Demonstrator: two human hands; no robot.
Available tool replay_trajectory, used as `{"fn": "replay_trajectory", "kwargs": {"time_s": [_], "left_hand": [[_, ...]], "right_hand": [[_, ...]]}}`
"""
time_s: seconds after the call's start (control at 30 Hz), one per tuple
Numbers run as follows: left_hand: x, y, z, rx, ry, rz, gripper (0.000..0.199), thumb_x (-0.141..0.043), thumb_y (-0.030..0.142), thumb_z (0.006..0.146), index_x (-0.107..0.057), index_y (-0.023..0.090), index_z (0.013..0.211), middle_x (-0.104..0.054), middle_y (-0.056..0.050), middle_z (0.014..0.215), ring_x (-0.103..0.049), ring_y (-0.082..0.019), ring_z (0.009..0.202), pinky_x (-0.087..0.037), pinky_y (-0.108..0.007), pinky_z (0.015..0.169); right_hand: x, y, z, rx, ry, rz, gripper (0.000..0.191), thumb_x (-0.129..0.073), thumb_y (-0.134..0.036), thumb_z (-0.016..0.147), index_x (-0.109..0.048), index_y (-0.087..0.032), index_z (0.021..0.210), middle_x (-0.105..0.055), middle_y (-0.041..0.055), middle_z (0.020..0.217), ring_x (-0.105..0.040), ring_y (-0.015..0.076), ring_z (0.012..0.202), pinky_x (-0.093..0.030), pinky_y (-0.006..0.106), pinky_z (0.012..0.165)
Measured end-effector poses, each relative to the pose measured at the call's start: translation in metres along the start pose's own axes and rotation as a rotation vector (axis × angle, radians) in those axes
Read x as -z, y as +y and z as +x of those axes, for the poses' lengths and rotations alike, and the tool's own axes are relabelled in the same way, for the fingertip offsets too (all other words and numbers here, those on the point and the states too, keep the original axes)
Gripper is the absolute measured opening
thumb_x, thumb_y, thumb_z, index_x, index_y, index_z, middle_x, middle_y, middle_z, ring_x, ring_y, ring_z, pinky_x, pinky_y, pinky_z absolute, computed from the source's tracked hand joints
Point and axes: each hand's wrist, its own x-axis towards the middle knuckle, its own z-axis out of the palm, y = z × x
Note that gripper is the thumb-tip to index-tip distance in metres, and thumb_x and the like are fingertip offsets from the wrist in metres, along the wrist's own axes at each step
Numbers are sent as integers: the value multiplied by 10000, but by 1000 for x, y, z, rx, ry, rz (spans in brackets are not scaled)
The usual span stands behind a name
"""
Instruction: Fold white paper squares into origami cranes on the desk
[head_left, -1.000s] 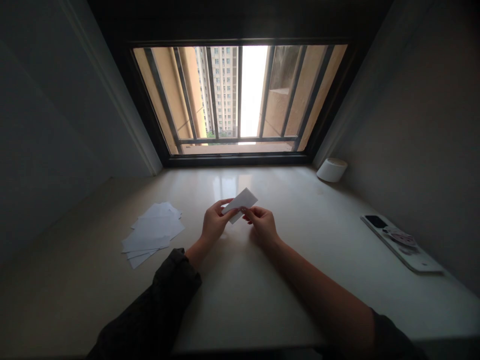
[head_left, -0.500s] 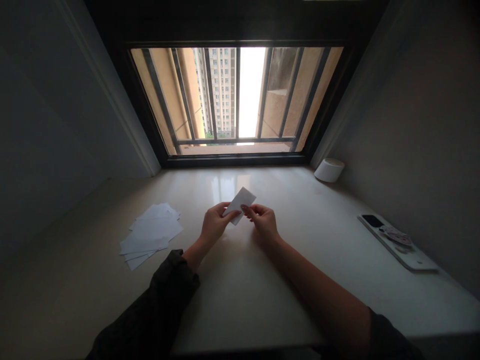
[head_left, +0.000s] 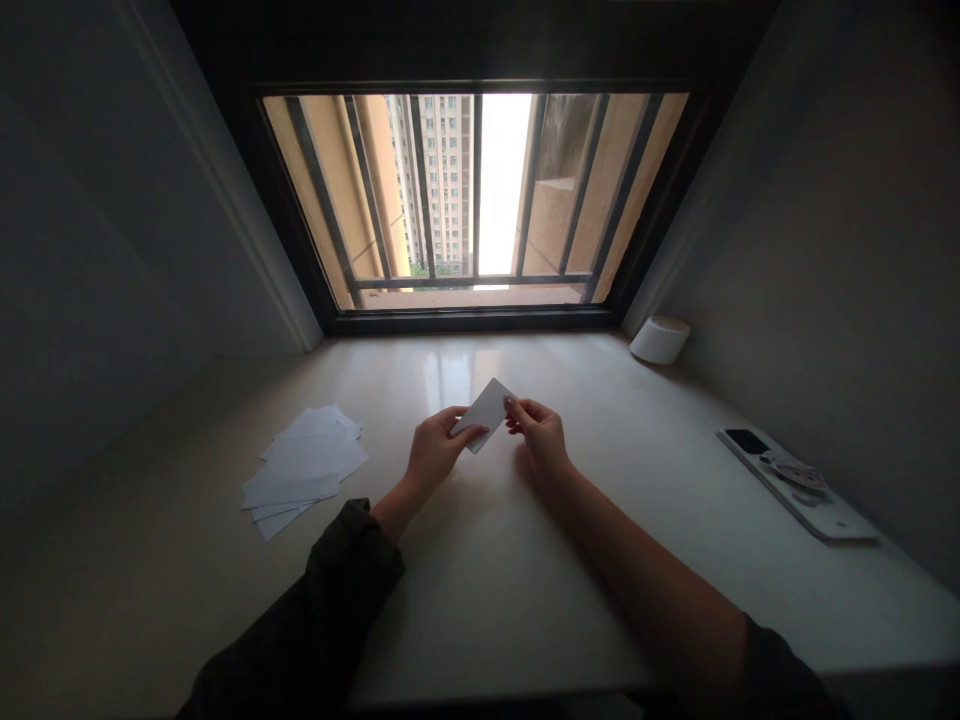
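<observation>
A small folded piece of white paper is held up above the pale sill, tilted with one corner pointing away from me. My left hand grips its lower left part, the thumb lying across its face. At its right corner, my right hand pinches the edge between thumb and fingers. Both hands are closed on the same paper; the fingers behind it are hidden. To the left, several loose sheets of white paper lie in an overlapping pile, apart from my left hand.
A phone in a light case with a grip on its back lies at the right, near the wall. A white rounded object stands in the back right corner. Behind the sill is a dark-framed window with bars outside.
My right hand has slid from the paper's lower middle to its right corner, moving right and slightly up. The left hand keeps its hold, shifting slightly right.
</observation>
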Motion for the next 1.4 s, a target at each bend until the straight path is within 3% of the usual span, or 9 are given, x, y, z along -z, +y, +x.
{"fn": "replay_trajectory", "kwargs": {"time_s": [0.27,0.5,0.63,0.8,0.93,1.07,1.17,1.4], "left_hand": [[1,1,0,27,82,27,331,-728,400,631,-716,213,903,-712,-27,749,-631,-190,657,-471,-256,588],[8,-5,1,-65,46,230,286,-678,396,703,-710,236,939,-706,-18,754,-598,-157,602,-431,-240,570],[13,-5,3,-80,97,305,337,-692,394,689,-697,266,1001,-682,5,686,-555,-137,542,-407,-237,546],[14,-6,5,-4,255,76,544,-742,391,633,-613,248,1141,-678,-9,760,-612,-150,637,-450,-239,601],[10,-7,7,62,160,-142,645,-728,396,658,-516,183,1230,-685,-76,905,-641,-184,786,-478,-272,677],[4,-8,6,100,-5,-157,372,-717,402,666,-672,148,934,-693,-82,869,-623,-196,806,-466,-286,691],[3,-8,5,136,34,-163,292,-706,429,663,-703,158,772,-686,-56,770,-599,-183,741,-453,-285,654],[8,-4,10,294,152,-396,297,-746,432,599,-675,150,660,-616,-40,673,-572,-145,685,-448,-261,640]], "right_hand": [[1,1,-2,18,3,-13,391,-651,-551,663,-602,-180,551,-557,16,541,-477,125,506,-382,272,493],[0,8,-1,19,-132,-59,357,-689,-526,642,-654,-191,760,-583,-12,598,-519,126,543,-425,266,544],[0,11,-1,24,-170,-136,341,-714,-502,621,-658,-171,676,-574,-14,550,-502,123,530,-406,264,546],[0,10,-3,-34,-208,-101,331,-759,-457,587,-671,-162,709,-635,17,607,-568,148,572,-458,292,605],[-3,8,-6,-68,-123,-15,372,-774,-453,568,-676,-149,757,-674,46,681,-625,175,619,-498,322,664],[-6,10,-10,-104,-88,93,412,-782,-449,561,-677,-136,807,-694,58,738,-661,191,659,-527,345,712],[-9,10,-15,-125,-127,118,436,-786,-434,565,-680,-134,863,-709,67,775,-676,205,697,-537,362,745],[-14,3,-20,-105,-262,107,377,-781,-402,594,-679,-121,823,-717,72,711,-682,213,691,-546,377,732]]}}
